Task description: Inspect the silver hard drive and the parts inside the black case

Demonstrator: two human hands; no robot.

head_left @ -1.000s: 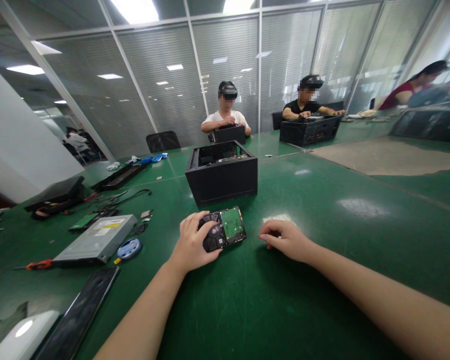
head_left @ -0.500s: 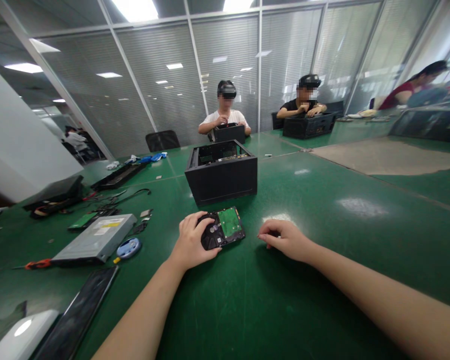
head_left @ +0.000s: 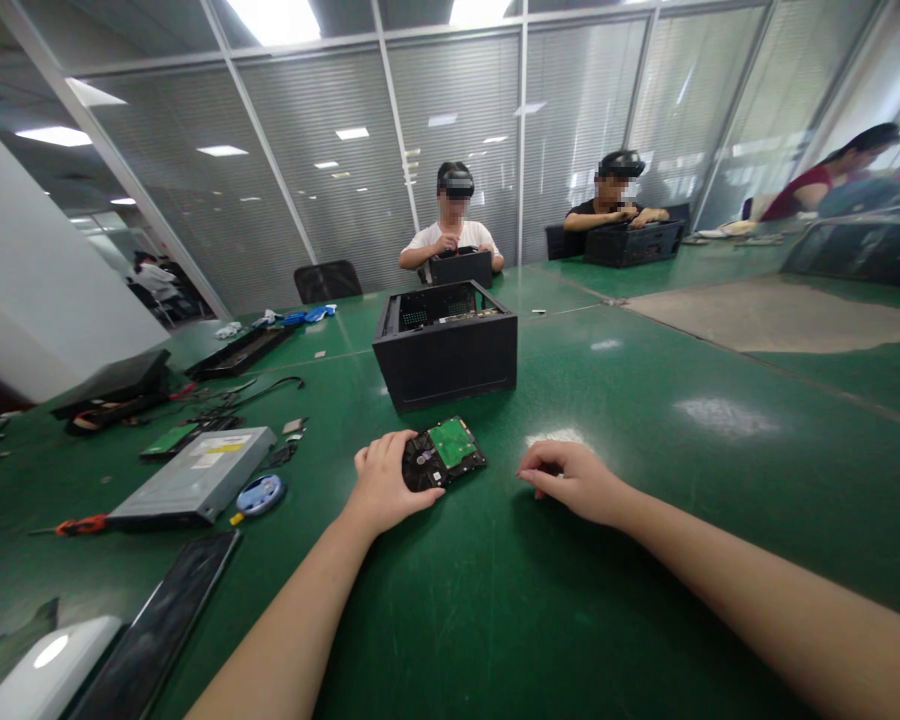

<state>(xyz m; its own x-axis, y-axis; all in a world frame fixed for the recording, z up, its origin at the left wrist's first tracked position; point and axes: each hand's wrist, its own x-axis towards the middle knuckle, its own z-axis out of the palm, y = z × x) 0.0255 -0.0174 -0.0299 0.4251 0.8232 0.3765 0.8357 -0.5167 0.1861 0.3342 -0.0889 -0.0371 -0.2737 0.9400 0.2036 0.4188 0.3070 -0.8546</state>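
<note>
My left hand [head_left: 382,485] is closed around the left end of a hard drive [head_left: 450,450], thumb along its near edge and fingers at the far side. The drive's green circuit board faces up, and its right end points away from my hand. Apart from it, on the right, my right hand [head_left: 566,472] rests on the green table [head_left: 570,600] with its fingers curled together. Whatever those fingers hold, if anything, is hidden. Just beyond the drive stands a black computer case [head_left: 446,360], its top side uncovered.
To the left lie an optical drive [head_left: 195,475], an orange-handled screwdriver [head_left: 82,525], a blue round item [head_left: 259,495], a long black panel [head_left: 157,630] and loose cables [head_left: 232,400]. Across the table, people work at cases, one of them black [head_left: 634,243].
The hard drive has turned slightly anticlockwise in my left hand, whose fingers have shifted toward its left end. My right hand has stayed put.
</note>
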